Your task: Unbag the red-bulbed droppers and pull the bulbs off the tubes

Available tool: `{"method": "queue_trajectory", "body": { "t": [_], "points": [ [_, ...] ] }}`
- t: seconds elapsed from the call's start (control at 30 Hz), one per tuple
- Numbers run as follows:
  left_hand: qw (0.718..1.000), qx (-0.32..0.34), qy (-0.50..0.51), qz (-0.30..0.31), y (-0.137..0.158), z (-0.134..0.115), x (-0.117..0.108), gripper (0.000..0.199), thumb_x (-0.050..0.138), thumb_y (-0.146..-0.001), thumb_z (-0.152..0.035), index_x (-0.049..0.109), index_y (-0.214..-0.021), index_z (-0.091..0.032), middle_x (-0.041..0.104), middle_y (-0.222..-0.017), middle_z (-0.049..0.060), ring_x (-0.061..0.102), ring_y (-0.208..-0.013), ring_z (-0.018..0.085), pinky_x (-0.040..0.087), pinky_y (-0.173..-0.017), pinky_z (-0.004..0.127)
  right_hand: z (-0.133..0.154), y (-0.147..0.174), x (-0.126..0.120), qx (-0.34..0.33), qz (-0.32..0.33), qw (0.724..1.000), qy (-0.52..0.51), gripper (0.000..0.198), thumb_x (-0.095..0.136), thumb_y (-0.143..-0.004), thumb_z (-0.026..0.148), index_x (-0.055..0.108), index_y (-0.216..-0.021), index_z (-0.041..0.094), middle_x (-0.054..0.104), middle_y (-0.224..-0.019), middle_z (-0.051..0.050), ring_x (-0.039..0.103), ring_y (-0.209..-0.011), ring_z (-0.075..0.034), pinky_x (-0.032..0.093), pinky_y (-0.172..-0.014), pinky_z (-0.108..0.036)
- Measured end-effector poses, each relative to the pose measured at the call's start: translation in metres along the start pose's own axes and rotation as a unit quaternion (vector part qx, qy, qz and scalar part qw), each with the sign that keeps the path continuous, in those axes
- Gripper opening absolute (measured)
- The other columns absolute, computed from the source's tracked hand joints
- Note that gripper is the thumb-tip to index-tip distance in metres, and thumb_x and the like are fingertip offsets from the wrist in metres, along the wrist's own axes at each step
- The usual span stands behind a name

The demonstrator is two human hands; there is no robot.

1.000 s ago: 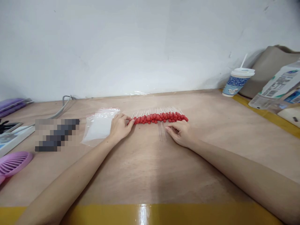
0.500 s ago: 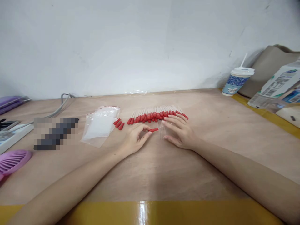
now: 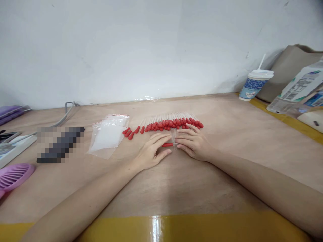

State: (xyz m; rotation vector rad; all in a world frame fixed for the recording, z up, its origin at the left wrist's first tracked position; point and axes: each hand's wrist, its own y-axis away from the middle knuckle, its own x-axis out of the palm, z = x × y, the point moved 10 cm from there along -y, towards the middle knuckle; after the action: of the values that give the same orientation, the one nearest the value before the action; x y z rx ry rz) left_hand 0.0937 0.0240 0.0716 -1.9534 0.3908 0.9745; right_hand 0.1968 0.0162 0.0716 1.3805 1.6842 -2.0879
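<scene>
A dropper with a red rubber bulb lies level between my hands, its clear tube running to the right fingertips. My left hand rests by the bulb, thumb and fingers apart around it. Thumb and fingers of my right hand close on the tube end, which they partly hide. Several bare clear tubes lie between the two hands. Just behind is a long row of droppers with red bulbs, their tubes toward the wall. A few more red-bulbed droppers lie to the left.
Clear zip bags lie left of the droppers. Farther left are a blurred-out dark object, a pink fan, a grey cable and a purple packet. A paper cup and a plastic bottle are at right.
My left fingers have spread from their pinch on the red bulb. The dropper has come slightly nearer and turned more level, while my right fingers have closed in on its tube.
</scene>
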Motion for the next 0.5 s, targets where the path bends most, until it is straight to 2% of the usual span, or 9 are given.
{"method": "queue_trajectory", "body": {
  "t": [0.07,0.2,0.37,0.5],
  "points": [
    [1.0,0.023,-0.015,0.0,-0.001,-0.003,0.006,0.034,0.057,-0.082,-0.03,0.056,-0.113,-0.015,0.06,-0.115,0.011,0.053,-0.11,0.022,0.045,-0.094,0.04,0.002,-0.001,0.0,-0.006,-0.003,1.0,-0.012,0.016,0.053,-0.084,0.026,0.065,-0.093,0.02,0.07,-0.092,0.0,0.057,-0.1,-0.018,0.034,-0.099,-0.043],
    [0.998,0.059,-0.032,-0.022,-0.003,-0.008,0.009,0.021,0.054,-0.085,-0.026,0.063,-0.101,-0.015,0.068,-0.1,0.007,0.06,-0.099,0.019,0.048,-0.091,0.039,0.005,-0.002,0.003,-0.014,0.006,0.999,-0.029,0.018,0.052,-0.085,0.027,0.065,-0.096,0.02,0.069,-0.092,-0.002,0.057,-0.098,-0.018,0.038,-0.096,-0.041],
    [0.995,0.072,-0.051,-0.043,-0.001,-0.01,0.006,0.02,0.054,-0.085,-0.024,0.062,-0.102,-0.015,0.068,-0.099,0.007,0.061,-0.099,0.019,0.049,-0.091,0.038,0.004,-0.002,0.005,-0.008,0.016,0.999,-0.032,0.022,0.052,-0.085,0.031,0.064,-0.098,0.018,0.068,-0.096,-0.004,0.058,-0.097,-0.018,0.043,-0.091,-0.039],
    [0.993,0.085,-0.067,-0.049,0.0,-0.013,0.006,0.027,0.055,-0.084,-0.026,0.059,-0.108,-0.014,0.066,-0.106,0.009,0.058,-0.106,0.02,0.048,-0.094,0.04,0.005,-0.002,0.009,-0.012,0.018,0.998,-0.059,0.022,0.048,-0.088,0.026,0.063,-0.1,0.016,0.067,-0.1,-0.006,0.059,-0.098,-0.017,0.046,-0.088,-0.034]
  ]
}}
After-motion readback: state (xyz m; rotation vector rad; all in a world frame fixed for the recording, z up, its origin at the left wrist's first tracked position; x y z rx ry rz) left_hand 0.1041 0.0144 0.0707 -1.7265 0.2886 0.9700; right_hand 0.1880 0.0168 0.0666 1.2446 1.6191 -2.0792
